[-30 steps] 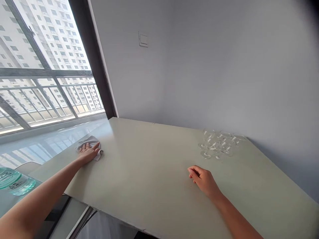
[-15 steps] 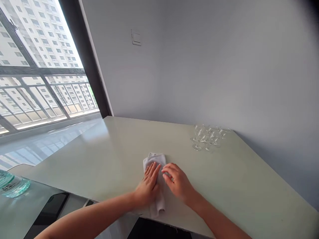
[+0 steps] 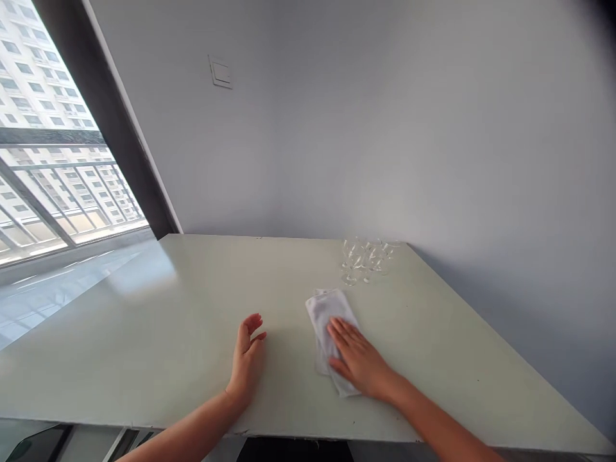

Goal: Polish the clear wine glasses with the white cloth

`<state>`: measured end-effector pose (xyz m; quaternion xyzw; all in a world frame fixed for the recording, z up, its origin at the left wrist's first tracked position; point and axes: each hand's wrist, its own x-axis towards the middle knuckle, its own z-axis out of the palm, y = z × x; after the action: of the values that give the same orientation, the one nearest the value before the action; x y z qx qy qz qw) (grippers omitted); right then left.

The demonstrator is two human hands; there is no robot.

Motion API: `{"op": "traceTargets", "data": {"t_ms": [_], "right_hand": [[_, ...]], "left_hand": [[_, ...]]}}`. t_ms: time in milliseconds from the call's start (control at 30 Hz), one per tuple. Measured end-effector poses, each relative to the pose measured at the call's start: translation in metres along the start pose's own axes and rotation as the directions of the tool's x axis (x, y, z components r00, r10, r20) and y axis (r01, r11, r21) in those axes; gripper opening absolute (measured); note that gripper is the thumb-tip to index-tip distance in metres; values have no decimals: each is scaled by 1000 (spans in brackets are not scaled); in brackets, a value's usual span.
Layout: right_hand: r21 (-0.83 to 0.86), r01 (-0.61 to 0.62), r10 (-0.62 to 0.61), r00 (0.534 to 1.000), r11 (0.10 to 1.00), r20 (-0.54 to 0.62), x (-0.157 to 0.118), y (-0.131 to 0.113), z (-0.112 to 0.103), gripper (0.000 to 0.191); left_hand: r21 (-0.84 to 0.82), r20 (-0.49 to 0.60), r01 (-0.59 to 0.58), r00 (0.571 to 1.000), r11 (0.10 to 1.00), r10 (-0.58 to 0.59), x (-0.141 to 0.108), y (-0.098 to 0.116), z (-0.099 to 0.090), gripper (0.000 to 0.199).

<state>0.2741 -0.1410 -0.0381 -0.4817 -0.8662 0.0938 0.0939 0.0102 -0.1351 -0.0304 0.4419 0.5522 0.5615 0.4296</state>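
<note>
Nearest my camera, the pale tabletop (image 3: 202, 366) spreads out across the view. Over it I see the left hand (image 3: 249, 359) loosely cupped, with a gap between thumb and fingers; I can't tell whether its edge touches the surface. To its right, I have the right hand (image 3: 360, 360) laid flat, fingers extended, on a folded white cloth (image 3: 324, 314), which lies on the tabletop right of the middle. Just beyond the cloth, clear stemmed glasses (image 3: 366, 260) stand clustered near the far right corner. Behind them rises a grey wall (image 3: 409, 141) with a white switch (image 3: 221, 72); far left, a railing (image 3: 72, 186) fronts a tall building (image 3: 36, 77).
</note>
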Motion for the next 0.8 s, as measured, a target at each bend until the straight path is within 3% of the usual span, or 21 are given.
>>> {"op": "traceTargets", "data": {"t_ms": [67,167,300,367,433,533,633,733,800], "right_hand": [[-59,-136,134,991,989,-27,-18,33,-4,64],[-138,-365,359,931,921,-68,-44,86,-9,69],[-215,-615,593,789,759,-162,-66,150,-20,68],[-245,-714,683,700,656,-209,-71,166,-27,65],[-292,-749,707,660,594,-254,-71,165,-34,59],[-378,-702,654,707,604,-269,-65,134,-39,46],[-376,-569,525,822,731,-221,-54,84,-40,34],[-244,-324,299,945,914,-133,-40,33,-40,25],[-135,-152,140,986,979,-90,-27,5,-41,25]], "left_hand": [[11,12,21,1000,1000,-21,-1,-1,-2,38],[60,45,27,999,998,-30,-3,-1,-2,37],[107,63,15,998,994,-22,-4,3,0,35],[116,58,12,998,993,-19,-4,6,1,33],[120,56,8,998,993,-14,-5,7,1,32],[126,58,-6,998,992,-2,-5,8,1,31],[164,64,12,998,986,-23,-5,9,3,30],[207,76,31,996,978,-48,-6,8,4,31],[224,77,30,996,974,-48,-7,7,4,32]]}}
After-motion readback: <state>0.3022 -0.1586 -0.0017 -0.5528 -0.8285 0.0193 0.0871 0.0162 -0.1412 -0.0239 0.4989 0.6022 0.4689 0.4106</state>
